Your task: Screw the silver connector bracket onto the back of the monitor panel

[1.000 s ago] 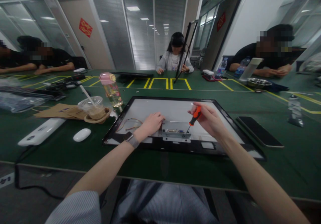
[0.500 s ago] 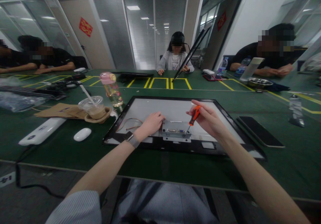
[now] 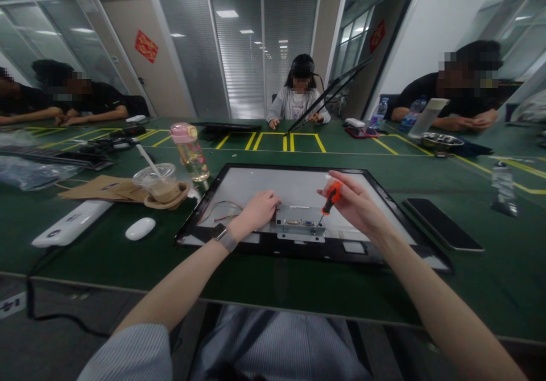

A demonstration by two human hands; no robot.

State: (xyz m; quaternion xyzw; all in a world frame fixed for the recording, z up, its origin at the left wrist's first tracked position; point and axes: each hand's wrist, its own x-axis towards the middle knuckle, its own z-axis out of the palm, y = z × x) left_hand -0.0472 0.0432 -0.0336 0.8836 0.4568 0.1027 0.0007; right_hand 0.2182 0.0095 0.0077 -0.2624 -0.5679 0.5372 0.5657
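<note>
A flat display panel with a black frame lies face down on the green table in front of me. Near its front edge stands a metal bracket with video ports along its side. My right hand grips an orange and black screwdriver, its tip against the right end of the bracket. The left hand rests at the bracket's left end, fingers curled on its edge; what the fingertips hold is hidden. Thin wires lie on the panel to the left of that hand.
Left of the panel are a white mouse, an iced drink cup, a pink-lidded bottle and a white power strip. A black phone lies at right. Across the table a person holds a long dark panel.
The person opposite has tilted the long dark panel lower to the right. My hands stay in place, with the screwdriver still at the bracket.
</note>
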